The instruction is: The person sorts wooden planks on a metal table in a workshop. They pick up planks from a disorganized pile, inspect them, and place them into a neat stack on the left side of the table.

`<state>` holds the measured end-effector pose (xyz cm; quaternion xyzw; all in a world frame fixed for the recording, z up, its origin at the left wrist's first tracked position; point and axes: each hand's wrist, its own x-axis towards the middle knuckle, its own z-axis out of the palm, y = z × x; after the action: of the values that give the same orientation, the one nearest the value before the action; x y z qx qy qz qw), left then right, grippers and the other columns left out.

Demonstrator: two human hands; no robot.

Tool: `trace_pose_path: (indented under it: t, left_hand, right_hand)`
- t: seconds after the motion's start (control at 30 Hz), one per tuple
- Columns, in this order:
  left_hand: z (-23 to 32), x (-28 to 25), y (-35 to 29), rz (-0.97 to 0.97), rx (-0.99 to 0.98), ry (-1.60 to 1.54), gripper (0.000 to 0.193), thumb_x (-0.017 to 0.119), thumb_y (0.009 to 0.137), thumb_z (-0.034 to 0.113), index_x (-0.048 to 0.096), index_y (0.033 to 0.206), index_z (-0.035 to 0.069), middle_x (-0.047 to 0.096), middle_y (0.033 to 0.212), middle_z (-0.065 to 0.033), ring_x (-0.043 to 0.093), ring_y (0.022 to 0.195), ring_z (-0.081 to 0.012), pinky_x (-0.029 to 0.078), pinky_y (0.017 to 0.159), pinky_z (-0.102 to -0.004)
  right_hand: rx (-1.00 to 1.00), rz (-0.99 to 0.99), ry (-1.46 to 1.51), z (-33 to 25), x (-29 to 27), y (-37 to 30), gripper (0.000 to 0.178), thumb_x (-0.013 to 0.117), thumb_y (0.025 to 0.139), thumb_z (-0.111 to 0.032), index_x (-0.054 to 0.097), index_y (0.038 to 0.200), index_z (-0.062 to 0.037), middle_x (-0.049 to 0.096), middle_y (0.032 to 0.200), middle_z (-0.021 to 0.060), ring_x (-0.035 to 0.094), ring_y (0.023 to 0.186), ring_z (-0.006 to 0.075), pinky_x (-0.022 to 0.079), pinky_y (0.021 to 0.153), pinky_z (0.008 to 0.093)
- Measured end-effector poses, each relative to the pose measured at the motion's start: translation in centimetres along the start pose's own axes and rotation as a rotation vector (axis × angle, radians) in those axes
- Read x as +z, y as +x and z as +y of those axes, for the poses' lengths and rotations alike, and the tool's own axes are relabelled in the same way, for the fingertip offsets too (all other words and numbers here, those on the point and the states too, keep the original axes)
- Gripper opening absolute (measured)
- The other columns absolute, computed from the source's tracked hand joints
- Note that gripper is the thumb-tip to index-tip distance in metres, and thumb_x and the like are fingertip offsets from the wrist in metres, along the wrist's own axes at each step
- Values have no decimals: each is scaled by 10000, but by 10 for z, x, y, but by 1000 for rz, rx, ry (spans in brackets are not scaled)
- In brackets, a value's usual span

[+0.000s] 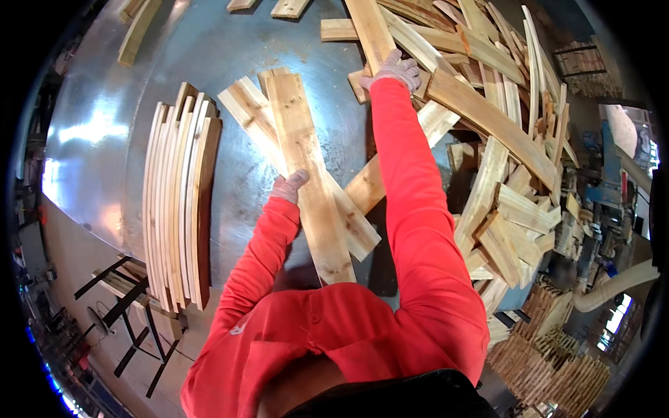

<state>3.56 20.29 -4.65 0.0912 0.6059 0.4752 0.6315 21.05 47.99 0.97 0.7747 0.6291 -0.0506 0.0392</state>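
My left hand [290, 187], in a pale glove, grips the left edge of a long wooden board [303, 132], its thumb on top and its other fingers mostly hidden. That board lies across another board [251, 115] set at a slant on the metal table. My right arm reaches far forward, and my gloved right hand [396, 73] is closed round the near end of a second long board [369, 28]. This one rests at the left side of a heap of loose boards [481, 56].
A row of boards on edge [178, 202] stands on the left part of the metal table [230, 42]. More loose boards [502, 202] spread along the right. Below the table's left edge is a black metal frame [139, 334]. Stacked wood [557, 362] sits at the lower right.
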Motion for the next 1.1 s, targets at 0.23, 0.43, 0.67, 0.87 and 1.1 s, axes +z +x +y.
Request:
trace_pose_path:
  t: [0.23,0.43,0.67,0.87,1.1]
  left_hand:
    - [62,-7,-8,43,110,370,475,660,759,329,642,1077,-23,686,929,-148,655,791,-227,518,738,-323]
    - [120,-23,-58,258,115,1295,708,643,760,371,388,1328,35,642,1014,-214,646,915,-335,507,815,-391]
    - [-14,-52,-104,116,153,1448,850,658,752,296,202,1443,100,601,1113,-233,626,978,-362,509,844,-407]
    - [-14,-115,-60,-493,271,-91,753,699,758,233,371,1418,78,587,1226,-204,625,1039,-318,473,949,-373]
    - [29,-126,-82,78,-137,1127,596,546,879,429,466,1340,60,623,1155,-200,631,1001,-347,509,865,-393]
  right_hand:
    - [-96,-574,1285,43,10,-74,721,687,723,-185,409,1375,-53,614,1063,166,644,891,228,549,741,322]
    - [63,-473,1244,58,116,-265,844,681,703,-79,269,1440,-54,563,1060,138,564,861,247,492,775,348]
    - [367,-577,1494,53,91,-339,942,707,656,5,239,1466,-105,551,1038,101,557,809,203,513,680,346]
    - [253,-866,1612,70,119,-362,667,679,773,-151,373,1363,-99,594,981,105,607,882,211,533,698,331]
    - [87,-937,1444,0,138,-387,748,628,760,-18,274,1414,-100,609,1015,89,619,873,194,526,639,306]
